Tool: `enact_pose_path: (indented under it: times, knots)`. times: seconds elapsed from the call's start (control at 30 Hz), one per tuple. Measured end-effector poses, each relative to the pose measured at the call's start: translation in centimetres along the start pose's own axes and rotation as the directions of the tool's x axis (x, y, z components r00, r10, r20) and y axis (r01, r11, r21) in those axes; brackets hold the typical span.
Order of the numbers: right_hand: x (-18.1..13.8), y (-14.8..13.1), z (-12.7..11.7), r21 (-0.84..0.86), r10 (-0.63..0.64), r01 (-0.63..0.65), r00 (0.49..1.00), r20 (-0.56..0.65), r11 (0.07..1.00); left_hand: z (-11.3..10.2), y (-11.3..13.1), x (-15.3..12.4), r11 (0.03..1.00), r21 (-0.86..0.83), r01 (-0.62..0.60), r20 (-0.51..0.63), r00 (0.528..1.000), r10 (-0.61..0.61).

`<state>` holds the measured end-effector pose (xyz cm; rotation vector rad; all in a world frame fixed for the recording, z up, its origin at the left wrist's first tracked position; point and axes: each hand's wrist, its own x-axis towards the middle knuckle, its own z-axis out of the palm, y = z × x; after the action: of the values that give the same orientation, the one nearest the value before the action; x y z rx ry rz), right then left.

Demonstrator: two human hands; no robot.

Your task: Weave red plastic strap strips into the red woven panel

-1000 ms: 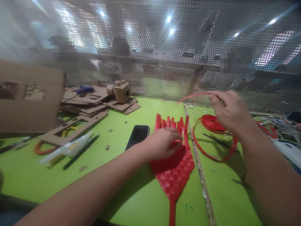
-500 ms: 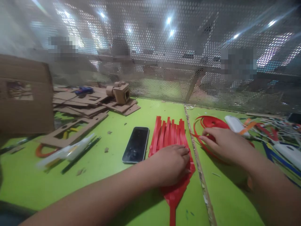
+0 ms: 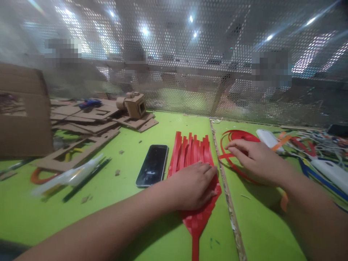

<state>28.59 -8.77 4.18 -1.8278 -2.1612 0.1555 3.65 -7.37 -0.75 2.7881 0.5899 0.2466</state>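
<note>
While the weave (image 3: 196, 219) lies flat on the worktop (image 3: 108, 185) in front of the person, its long axis runs almost straight away from the body, the narrow red tail (image 3: 195, 248) nearest and the row of loose ends (image 3: 195, 148) farthest. The left hand (image 3: 196, 186) rests on its middle, palm down, fingers nearly straight and close together, and grips nothing that shows. What matters most, I judge, is the sideways relation: the right hand (image 3: 255, 159) sits to the right of the weave, across the seam (image 3: 227, 192), and the tip of a red strip (image 3: 224, 156) points from its fingers leftward, roughly crosswise to the weave's axis and just beside its right edge. The gap between thumb and forefinger is narrow; whether they pinch the strip or only touch it, I cannot tell. The left hand is the nearer one, being on the weave, while the right hand is nearer the coil (image 3: 241, 135), which lies partly beneath it. As for brands, labels and writing, none can be read: the phone (image 3: 152, 166), left of the weave, has a dark screen with a pale blur, and the white block (image 3: 268, 139) beyond the right hand shows no legible mark.
</note>
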Motion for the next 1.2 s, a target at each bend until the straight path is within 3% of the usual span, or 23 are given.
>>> enact_pose_path:
  times: [0.27, 0.6, 0.8, 1.2]
  knots:
    - [0.1, -0.5, -0.3, 0.129, -0.019, 0.027, 0.998, -0.062, 0.991, 0.5, -0.4, -0.1, 1.0, -0.028, 0.011, 0.003, 1.0, -0.011]
    - [0.3, 0.2, 0.2, -0.056, -0.001, 0.002, 1.0, 0.02, 0.998, 0.2, -0.5, 0.0, 1.0, 0.005, 0.011, -0.004, 1.0, -0.011]
    - [0.1, -0.8, 0.5, -0.027, 0.057, -0.055, 0.997, 0.06, 0.998, 0.1, -0.6, 0.0, 1.0, 0.013, 0.019, 0.006, 1.0, -0.019]
    - [0.4, -1.7, 1.9, 0.024, 0.055, -0.061, 0.978, 0.202, 0.998, 0.2, -0.7, 0.0, 0.998, 0.057, 0.02, -0.007, 1.0, -0.02]
